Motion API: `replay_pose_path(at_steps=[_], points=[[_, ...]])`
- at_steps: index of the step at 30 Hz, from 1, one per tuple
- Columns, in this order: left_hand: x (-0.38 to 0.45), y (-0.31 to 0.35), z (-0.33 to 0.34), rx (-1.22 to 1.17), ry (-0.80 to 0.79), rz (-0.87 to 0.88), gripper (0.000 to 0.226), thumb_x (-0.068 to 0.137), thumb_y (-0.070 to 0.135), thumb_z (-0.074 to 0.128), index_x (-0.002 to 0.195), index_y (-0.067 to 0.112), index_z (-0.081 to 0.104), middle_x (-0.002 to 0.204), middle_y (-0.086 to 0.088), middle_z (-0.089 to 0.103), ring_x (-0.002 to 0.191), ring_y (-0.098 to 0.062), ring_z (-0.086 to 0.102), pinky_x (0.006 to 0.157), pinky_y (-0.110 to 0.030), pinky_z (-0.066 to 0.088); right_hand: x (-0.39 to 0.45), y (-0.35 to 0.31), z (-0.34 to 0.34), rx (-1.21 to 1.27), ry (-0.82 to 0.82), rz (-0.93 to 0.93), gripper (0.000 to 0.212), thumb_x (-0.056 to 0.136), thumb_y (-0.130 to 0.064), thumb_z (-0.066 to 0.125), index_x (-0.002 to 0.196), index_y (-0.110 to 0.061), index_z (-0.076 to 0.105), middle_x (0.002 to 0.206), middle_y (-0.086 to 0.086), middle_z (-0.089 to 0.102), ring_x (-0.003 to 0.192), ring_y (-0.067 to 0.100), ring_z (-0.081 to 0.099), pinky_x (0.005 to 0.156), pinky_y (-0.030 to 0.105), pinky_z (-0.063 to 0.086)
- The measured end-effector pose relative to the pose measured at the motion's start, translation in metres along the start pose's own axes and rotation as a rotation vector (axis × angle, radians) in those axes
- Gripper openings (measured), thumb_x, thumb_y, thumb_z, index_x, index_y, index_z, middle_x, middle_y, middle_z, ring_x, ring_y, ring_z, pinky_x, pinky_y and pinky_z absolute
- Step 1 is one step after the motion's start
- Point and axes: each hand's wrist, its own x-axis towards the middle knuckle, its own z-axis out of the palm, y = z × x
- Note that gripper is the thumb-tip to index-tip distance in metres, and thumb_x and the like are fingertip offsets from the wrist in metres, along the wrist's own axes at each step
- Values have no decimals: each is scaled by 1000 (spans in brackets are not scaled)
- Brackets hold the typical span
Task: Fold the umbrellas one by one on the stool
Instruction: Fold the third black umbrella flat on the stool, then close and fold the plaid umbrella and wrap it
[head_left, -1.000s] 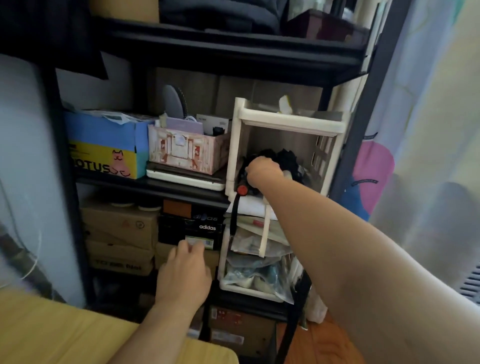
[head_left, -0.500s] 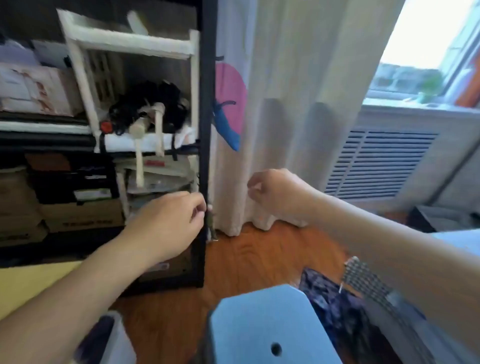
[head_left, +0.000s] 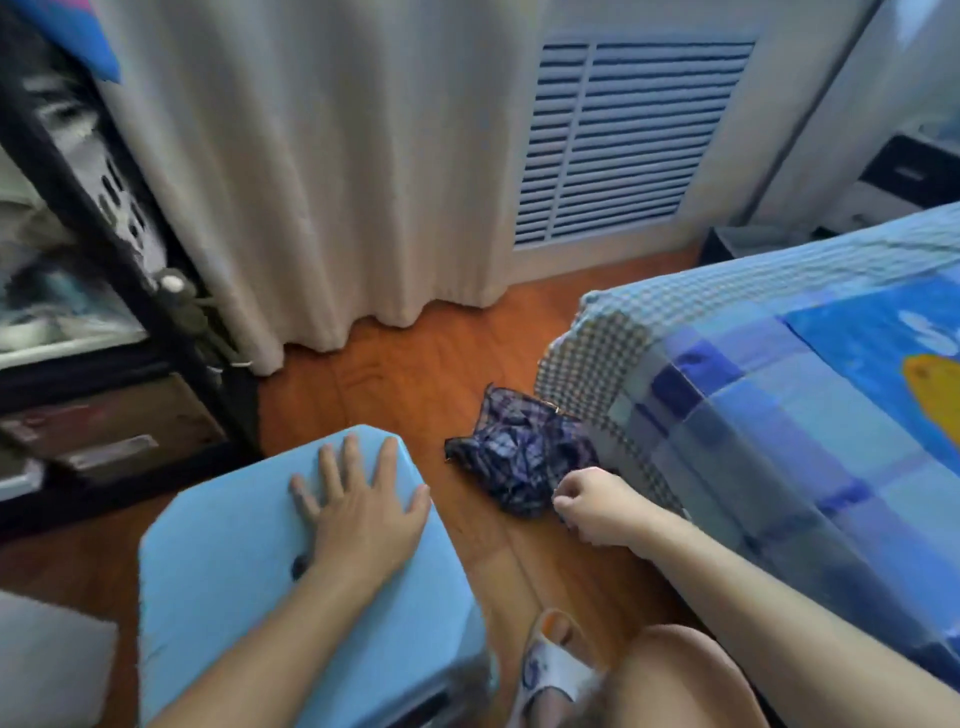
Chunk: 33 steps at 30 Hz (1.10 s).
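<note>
A light blue stool (head_left: 223, 545) stands on the wooden floor at the lower left. My left hand (head_left: 358, 514) rests flat on its top with the fingers spread. A crumpled dark blue plaid umbrella (head_left: 519, 457) lies on the floor between the stool and the bed. My right hand (head_left: 592, 512) is at the umbrella's near right edge with its fingers curled. The blur hides whether those fingers pinch the fabric.
A bed (head_left: 779, 389) with blue checked covers fills the right side. A black shelf rack (head_left: 104, 218) with boxes stands at the left, beside a pale curtain (head_left: 337, 182) and a slatted vent (head_left: 623, 140). My foot in a slipper (head_left: 550, 670) is on the floor below.
My view swung from the shelf rack down to the floor. My left hand dropped onto the stool top, and my right hand came down beside the plaid umbrella.
</note>
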Motion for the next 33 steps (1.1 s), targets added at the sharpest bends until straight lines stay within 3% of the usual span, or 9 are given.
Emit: replay_pose_path(at_steps=[3,8,11,13,18,21,25,30,33], points=[[26,-17,2,23,88,2,82,82,68,14,159,42,20,170,-5,11,156,-31,4,119,-64,5,52,5,21,8,-33,23,17,96,-20,56,85,-17,69,86,5,67,79,22,62,62,29,50],[61,-21,-20,60,95,-38,66,92,42,51,154,28,34,166,-11,17,154,-32,8,123,-58,7,123,24,68,-124,-133,92,14,91,-20,54,84,-12,63,100,13,72,89,30,69,67,29,49],[61,57,-6,-8,218,256,61,81,27,50,141,19,52,149,-11,44,142,-33,34,120,-53,22,154,33,87,-208,-262,117,21,96,-21,52,107,-9,65,113,13,69,95,27,67,75,30,52],[75,108,22,-95,103,354,51,85,26,45,135,21,51,135,-6,55,126,-30,47,110,-46,33,178,42,94,-214,-247,151,25,94,-24,54,110,-10,67,118,13,70,100,29,68,77,31,52],[132,113,127,-123,-320,-68,46,97,21,47,142,18,39,147,-12,43,137,-34,38,111,-49,37,251,61,109,-5,-21,281,18,101,-23,53,92,-9,59,105,15,67,91,33,61,72,31,45],[150,91,184,-110,-312,-231,43,97,22,47,140,19,38,146,-13,42,137,-33,40,106,-47,40,314,74,141,143,65,412,44,103,-41,49,124,-4,59,128,18,63,115,38,62,82,34,49],[166,79,231,-88,-265,-235,41,96,20,45,137,18,39,141,-12,46,132,-32,47,102,-45,42,368,87,189,266,118,634,81,93,-47,66,154,-9,29,153,16,39,136,40,46,104,45,45],[166,77,250,3,-261,-212,39,94,23,46,133,22,43,135,-8,50,128,-28,49,101,-44,37,368,118,235,83,271,616,44,96,-27,63,133,-11,47,139,13,55,124,35,58,100,46,48],[168,80,247,-86,-276,-248,42,95,22,46,137,21,43,139,-10,46,131,-31,46,105,-45,37,340,126,255,-122,248,541,39,92,-29,64,126,-15,51,138,11,49,128,33,48,103,45,41]])
